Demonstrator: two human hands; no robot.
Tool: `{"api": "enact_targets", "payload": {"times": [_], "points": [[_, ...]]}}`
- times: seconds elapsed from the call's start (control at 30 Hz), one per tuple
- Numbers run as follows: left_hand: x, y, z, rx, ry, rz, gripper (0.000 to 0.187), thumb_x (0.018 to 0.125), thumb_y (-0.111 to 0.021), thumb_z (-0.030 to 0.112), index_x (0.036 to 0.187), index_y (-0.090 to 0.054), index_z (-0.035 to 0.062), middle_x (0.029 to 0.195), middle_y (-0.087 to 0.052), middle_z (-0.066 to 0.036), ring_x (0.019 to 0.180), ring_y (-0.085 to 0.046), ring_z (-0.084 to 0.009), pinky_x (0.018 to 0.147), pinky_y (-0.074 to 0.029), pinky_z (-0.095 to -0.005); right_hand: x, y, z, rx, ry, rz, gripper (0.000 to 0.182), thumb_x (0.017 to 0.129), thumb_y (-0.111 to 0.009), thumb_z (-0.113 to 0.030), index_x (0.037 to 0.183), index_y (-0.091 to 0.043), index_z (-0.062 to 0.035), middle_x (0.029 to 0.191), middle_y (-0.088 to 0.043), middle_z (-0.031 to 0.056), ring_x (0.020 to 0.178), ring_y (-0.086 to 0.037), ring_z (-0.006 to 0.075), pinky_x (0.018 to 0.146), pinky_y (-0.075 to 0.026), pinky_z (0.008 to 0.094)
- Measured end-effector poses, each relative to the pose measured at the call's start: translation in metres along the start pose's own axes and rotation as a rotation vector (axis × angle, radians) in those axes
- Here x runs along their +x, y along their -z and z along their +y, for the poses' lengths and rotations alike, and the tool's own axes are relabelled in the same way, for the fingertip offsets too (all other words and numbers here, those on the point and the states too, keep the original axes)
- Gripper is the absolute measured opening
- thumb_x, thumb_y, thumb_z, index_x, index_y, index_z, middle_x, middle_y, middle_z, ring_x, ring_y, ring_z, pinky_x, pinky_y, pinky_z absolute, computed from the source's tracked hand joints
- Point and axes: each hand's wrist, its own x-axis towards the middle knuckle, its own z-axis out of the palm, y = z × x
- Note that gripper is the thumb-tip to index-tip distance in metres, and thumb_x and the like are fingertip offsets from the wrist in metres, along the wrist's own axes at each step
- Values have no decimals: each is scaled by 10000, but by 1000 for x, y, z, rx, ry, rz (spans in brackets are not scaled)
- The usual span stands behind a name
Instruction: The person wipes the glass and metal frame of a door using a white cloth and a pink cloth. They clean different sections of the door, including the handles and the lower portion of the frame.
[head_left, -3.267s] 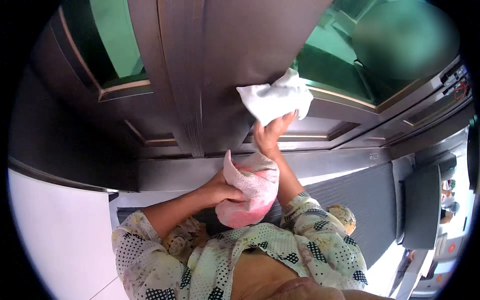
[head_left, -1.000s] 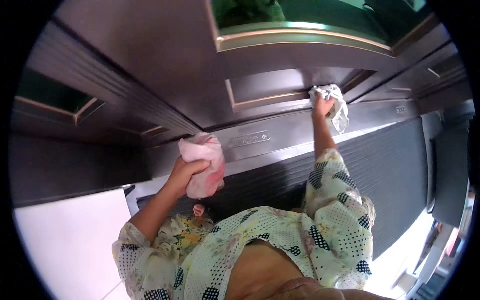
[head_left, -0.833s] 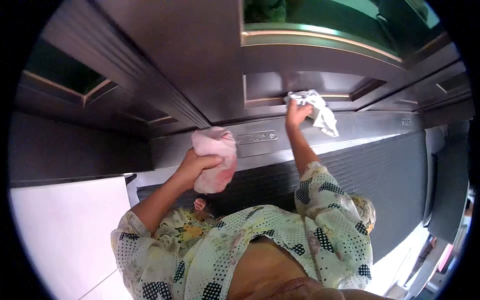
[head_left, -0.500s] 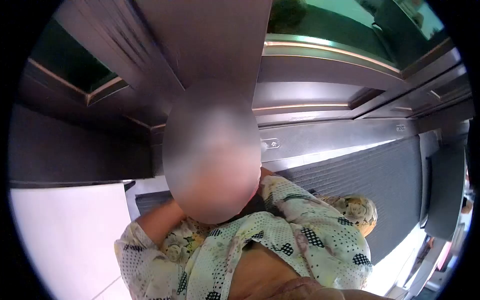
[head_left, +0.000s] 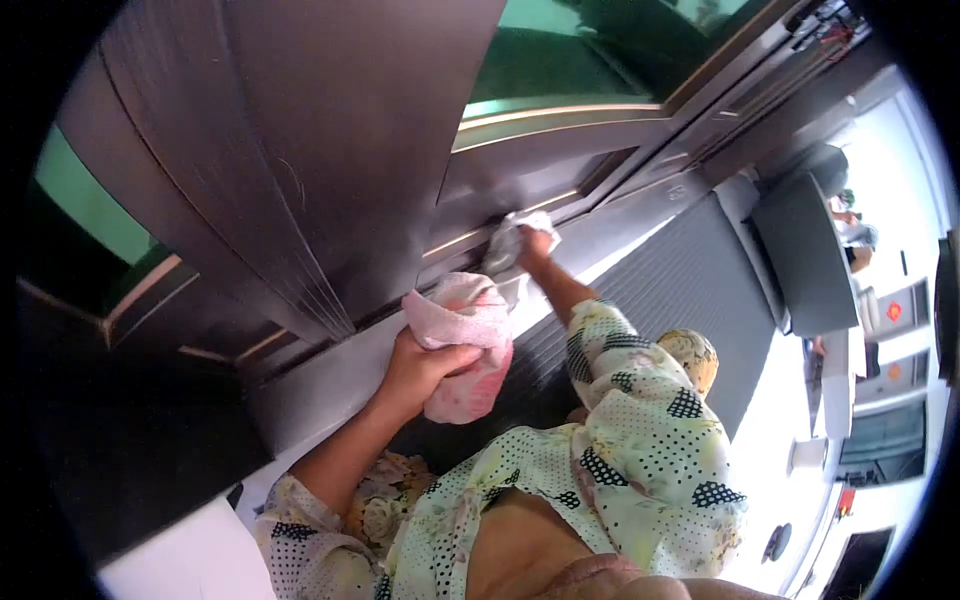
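My left hand (head_left: 425, 370) is wrapped round a bunched pink cloth (head_left: 465, 345), its thumb pressed on the front. Further forward and to the right, my right hand (head_left: 535, 248) grips a whitish-grey cloth (head_left: 510, 240). That cloth lies against the lower part of the dark panelled door (head_left: 515, 195). The fingers of my right hand are partly hidden by the cloth and slightly blurred.
A grey ribbed mat (head_left: 650, 300) lies below the door. The door has green-tinted glass (head_left: 560, 70). A black block-like surface (head_left: 170, 440) is at the left. A grey panel (head_left: 805, 255) and a distant person show at the right.
The view has swung, and both hands, hidden before behind a blurred oval, now show with the cloths. My right arm now reaches out to the door.
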Motion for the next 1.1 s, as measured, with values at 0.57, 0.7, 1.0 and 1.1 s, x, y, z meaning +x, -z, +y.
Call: {"api": "enact_targets", "payload": {"times": [0.57,0.7,1.0,1.1], "points": [[26,31,-1,89,-25,244,462,765,-661,86,1204,-559,-15,1112,-616,-90,983,-622,-205,871,-496,-330,-180,-105,-196,887,-64,-837,373,826,-667,-237,1155,-587,-80,1131,-619,102,1003,-587,230,865,-468,391],[7,27,4,216,-51,351,498,770,-633,98,1244,-531,-17,1136,-618,-108,1008,-624,-235,892,-498,-368,-135,-91,-178,1474,-662,-707,285,820,-615,-187,1075,-636,-63,1051,-637,85,963,-587,224,802,-474,375],[15,-31,13,451,106,446,551,709,-662,76,1231,-527,-38,1060,-651,-107,897,-658,-240,805,-536,-338,129,187,86,822,-865,392,486,709,-648,-88,1132,-491,93,874,-599,145,740,-566,230,650,-477,384],[50,-56,12,709,173,374,494,654,-676,24,1139,-594,-26,1024,-656,-88,916,-643,-203,831,-514,-333,193,235,76,1109,-806,679,532,704,-611,-55,1201,-458,62,997,-583,156,853,-557,216,738,-469,333]]}}
